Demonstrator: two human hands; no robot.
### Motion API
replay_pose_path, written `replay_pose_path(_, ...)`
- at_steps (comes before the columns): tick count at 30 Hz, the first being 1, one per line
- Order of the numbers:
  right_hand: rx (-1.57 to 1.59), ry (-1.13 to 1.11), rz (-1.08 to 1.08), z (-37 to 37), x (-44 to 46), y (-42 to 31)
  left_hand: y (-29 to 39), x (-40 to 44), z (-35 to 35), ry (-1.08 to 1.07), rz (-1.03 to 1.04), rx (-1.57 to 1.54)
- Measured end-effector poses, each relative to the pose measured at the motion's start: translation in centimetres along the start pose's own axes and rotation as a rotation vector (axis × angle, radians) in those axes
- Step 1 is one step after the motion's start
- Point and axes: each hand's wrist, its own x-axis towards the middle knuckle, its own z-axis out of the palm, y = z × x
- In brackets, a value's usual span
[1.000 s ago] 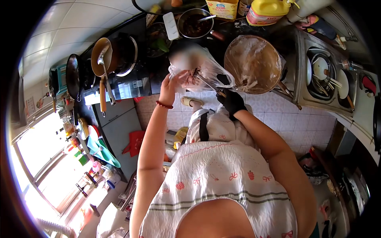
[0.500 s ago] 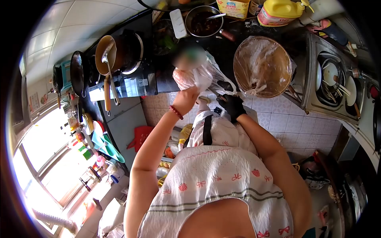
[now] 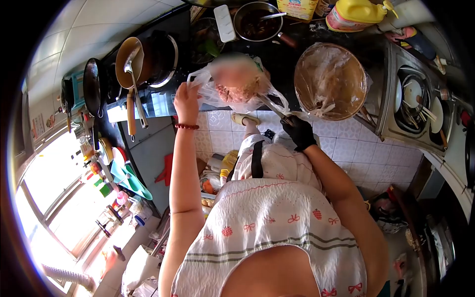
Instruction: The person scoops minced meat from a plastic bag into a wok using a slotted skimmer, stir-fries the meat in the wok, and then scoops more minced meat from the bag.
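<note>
At twelve o'clock by the counter (image 3: 284, 69) edge, a plastic bag (image 3: 209, 93) of minced meat (image 3: 236, 94) sits open, left hand (image 3: 187, 105) at its eight pinching the side, gloved right hand (image 3: 299, 132) at its four clasping a metal tool (image 3: 272, 106), plastic-covered bowl (image 3: 352, 94) at three.

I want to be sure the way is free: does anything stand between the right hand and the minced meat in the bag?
Only loose plastic of the bag lies between the right hand and the minced meat; the metal utensil it holds points across. Nothing else visible blocks; the blurred part I cannot judge.
</note>
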Motion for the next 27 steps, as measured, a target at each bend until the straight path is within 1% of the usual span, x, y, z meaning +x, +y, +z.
replay_pose_path(2,-0.037,0.011,0.011,-1.2,-0.3,-1.1,1.1,0.0,-0.3,-0.038,0.022,0.095)
replay_pose_path(5,-0.088,-0.018,0.030,-3.1,-0.6,-3.1,2.7,-0.5,-1.1,-0.011,0.097,0.316)
replay_pose_path(7,-0.113,-0.034,0.011,-4.1,-0.5,-4.4,3.5,-1.1,-1.5,0.070,0.159,0.284)
replay_pose_path(8,-0.179,-0.040,0.018,-4.6,-0.4,-4.8,3.7,-1.5,-1.7,0.113,0.188,0.268)
replay_pose_path(11,-0.374,-0.067,0.052,-5.7,-0.2,-6.4,4.0,-2.0,-1.6,0.070,-0.055,0.104)
replay_pose_path(13,-0.498,-0.092,0.090,-6.5,0.1,-8.1,2.7,-2.4,-1.2,0.181,0.103,0.244)
replay_pose_path(14,-0.478,-0.086,0.068,-6.9,0.3,-8.9,2.5,-2.7,-1.2,0.239,0.178,0.344)
replay_pose_path(17,-0.442,-0.079,0.003,-7.7,0.6,-10.6,2.8,-3.6,-1.4,0.271,0.120,0.432)
replay_pose_path(19,-0.445,-0.085,-0.040,-7.7,0.8,-10.9,2.7,-4.3,-1.6,0.310,0.126,0.293)
replay_pose_path(21,-0.459,-0.095,-0.036,-8.1,0.9,-11.4,2.6,-4.8,-2.1,0.339,0.146,0.176)
replay_pose_path(24,-0.505,-0.114,-0.039,-9.5,0.4,-12.1,3.8,-5.6,-2.9,0.168,-0.028,-0.124)
replay_pose_path(25,-0.523,-0.120,-0.040,-9.9,0.1,-12.4,2.4,-5.2,-2.7,0.091,-0.061,-0.256)
replay_pose_path(27,-0.556,-0.139,-0.016,-10.9,-0.4,-13.8,1.0,-4.5,-2.5,0.070,-0.041,-0.461)
